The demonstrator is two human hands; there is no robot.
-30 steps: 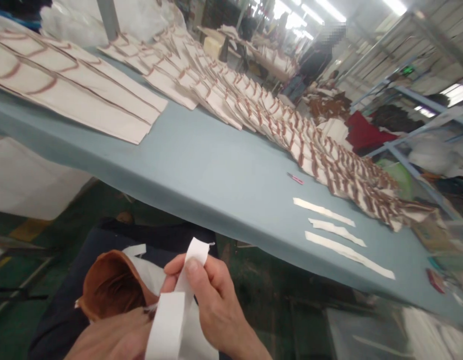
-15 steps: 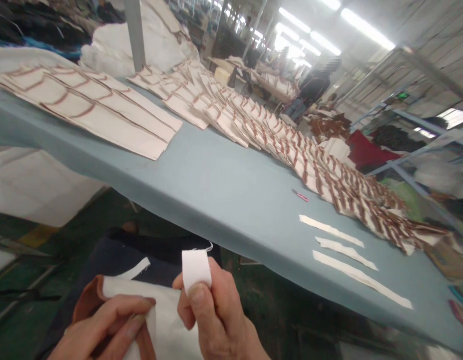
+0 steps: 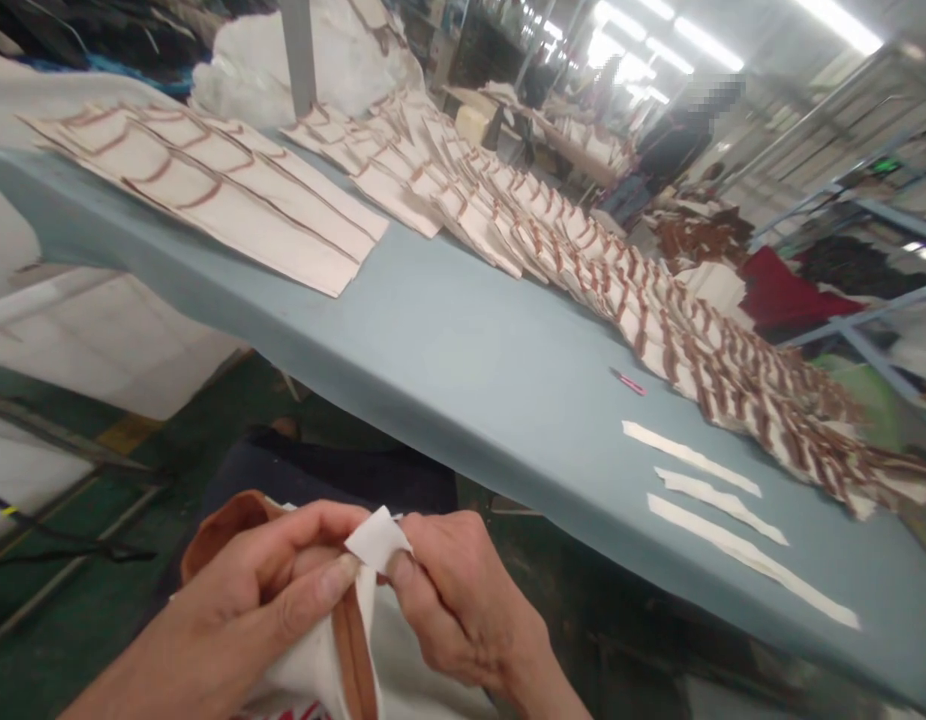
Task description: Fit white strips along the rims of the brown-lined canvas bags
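Over my lap lies a cream fabric piece (image 3: 313,665) with a brown edge band (image 3: 354,650). My left hand (image 3: 260,590) pinches the edge of this piece between thumb and fingers. A short white fabric strip (image 3: 379,541) is pressed against that edge, its near end folded up. My right hand (image 3: 470,590) grips the strip between thumb and forefinger, right beside the left fingertips. Both hands meet just in front of my body, below the table's front edge. The strip's far end is hidden by my fingers.
On the blue-grey table (image 3: 463,370) lie three white strips (image 3: 718,525) and a small pink-handled tool (image 3: 628,381). Overlapping cream panels with brown trim (image 3: 245,200) line its back and left. A metal post (image 3: 298,60) stands behind. Another person (image 3: 669,150) is far off.
My right hand has brought the white strip down and left against the fabric edge at my left hand. The left hand has risen to meet it, and the view has shifted slightly.
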